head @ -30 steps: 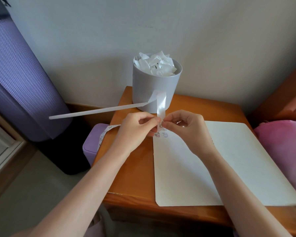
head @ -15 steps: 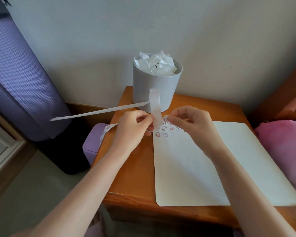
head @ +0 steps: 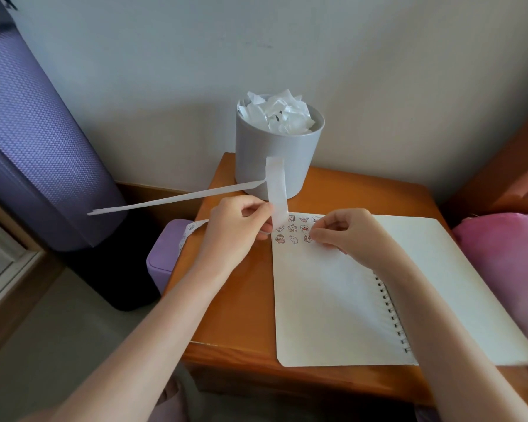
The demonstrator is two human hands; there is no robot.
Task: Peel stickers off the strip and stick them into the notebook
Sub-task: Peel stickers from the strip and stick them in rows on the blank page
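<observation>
An open spiral notebook (head: 333, 303) lies on the wooden table (head: 226, 315). Several small cartoon stickers (head: 292, 229) sit in rows at the top left of its left page. My left hand (head: 235, 233) pinches the white sticker strip (head: 276, 190), whose bare backing stands up from my fingers and folds away to the left. The printed part of the strip (head: 191, 228) trails off the table's left edge. My right hand (head: 345, 236) rests on the page with curled fingers, fingertips down at the right end of the sticker rows. Any sticker under them is hidden.
A grey round bin (head: 279, 159) stuffed with crumpled white paper stands at the table's back edge. A lilac box (head: 165, 257) sits beside the table's left edge. A purple rolled mat (head: 34, 141) leans at the left. A pink cushion (head: 512, 257) lies at the right.
My right hand left the strip and came down to the right onto the page, uncovering the sticker rows. The strip's loose end has straightened upward. My left hand stays in place.
</observation>
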